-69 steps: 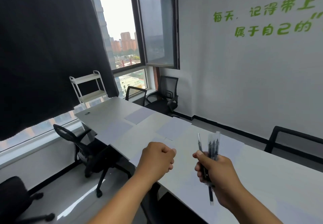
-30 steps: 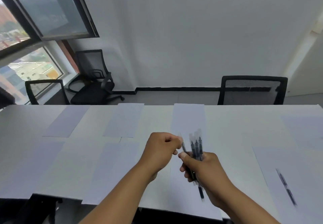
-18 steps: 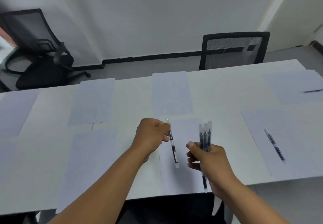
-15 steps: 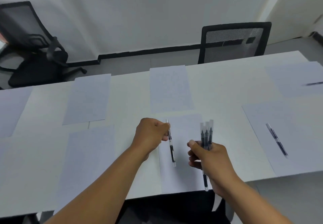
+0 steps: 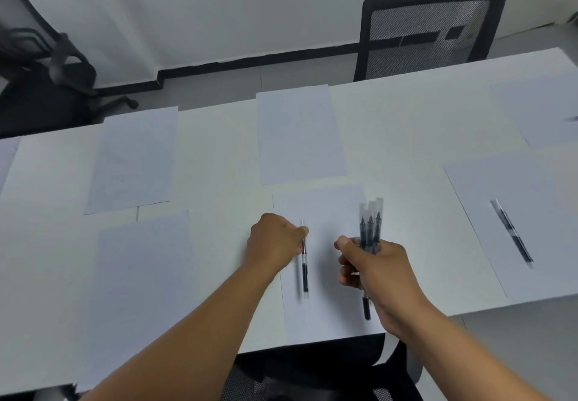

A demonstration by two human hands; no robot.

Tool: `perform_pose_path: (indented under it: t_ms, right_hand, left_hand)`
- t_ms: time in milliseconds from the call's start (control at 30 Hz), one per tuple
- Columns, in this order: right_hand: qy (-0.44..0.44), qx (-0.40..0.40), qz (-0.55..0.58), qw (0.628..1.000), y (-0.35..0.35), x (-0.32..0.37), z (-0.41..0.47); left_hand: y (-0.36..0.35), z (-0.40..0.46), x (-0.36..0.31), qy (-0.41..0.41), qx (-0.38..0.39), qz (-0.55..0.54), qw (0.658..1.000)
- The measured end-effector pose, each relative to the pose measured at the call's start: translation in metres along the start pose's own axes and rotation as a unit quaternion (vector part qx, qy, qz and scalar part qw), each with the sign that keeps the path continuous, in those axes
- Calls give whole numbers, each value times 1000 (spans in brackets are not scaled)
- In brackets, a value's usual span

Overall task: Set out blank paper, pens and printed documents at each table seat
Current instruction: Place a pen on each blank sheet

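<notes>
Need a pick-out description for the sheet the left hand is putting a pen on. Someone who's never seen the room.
Start at the long white table and find the black mesh chair on its far side. Come across to the near edge: the sheet lies between the left hand and the right hand. Unlike its bare neighbours to the left and beyond, a single pen pinched by the left hand lies over it.

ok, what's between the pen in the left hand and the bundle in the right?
Head view: only a bare strip of the paper sheet separates the single pen, pinched by the left hand, from the pen bundle gripped by the right hand.
</notes>
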State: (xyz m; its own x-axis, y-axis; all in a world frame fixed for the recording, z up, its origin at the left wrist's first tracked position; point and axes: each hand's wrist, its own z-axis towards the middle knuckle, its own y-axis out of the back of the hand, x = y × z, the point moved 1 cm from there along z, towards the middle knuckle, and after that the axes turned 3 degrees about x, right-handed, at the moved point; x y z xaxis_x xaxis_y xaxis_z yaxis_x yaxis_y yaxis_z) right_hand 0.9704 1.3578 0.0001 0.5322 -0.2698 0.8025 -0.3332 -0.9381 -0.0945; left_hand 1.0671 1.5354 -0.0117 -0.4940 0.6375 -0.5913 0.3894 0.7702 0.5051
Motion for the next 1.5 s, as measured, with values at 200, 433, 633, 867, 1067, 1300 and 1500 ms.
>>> perform_pose_path:
  t_ms: [200, 433, 633, 867, 1067, 1300, 1500]
  right_hand:
    - [-6, 4, -11, 1000, 4, -2, 6]
    - [-10, 0, -22, 1000, 4, -8, 13]
    - [-13, 7, -29, 999, -2, -15, 18]
    - [-7, 18, -30, 999, -9, -15, 23]
    - [3, 22, -33, 999, -10, -16, 26]
    - [7, 23, -30, 999, -9, -17, 28]
    - [12, 20, -29, 999, -9, -18, 29]
  left_hand:
    - [-8, 9, 4, 11, -18, 40, 999]
    - [-15, 16, 14, 8, -17, 70, 997]
    - [-18, 17, 21, 5, -28, 78, 997]
    - [-19, 16, 26, 7, -40, 81, 996]
    - [-24, 18, 34, -3, -44, 84, 995]
    - [-27, 22, 39, 8, -56, 75, 996]
    - [-25, 22, 39, 4, -57, 73, 996]
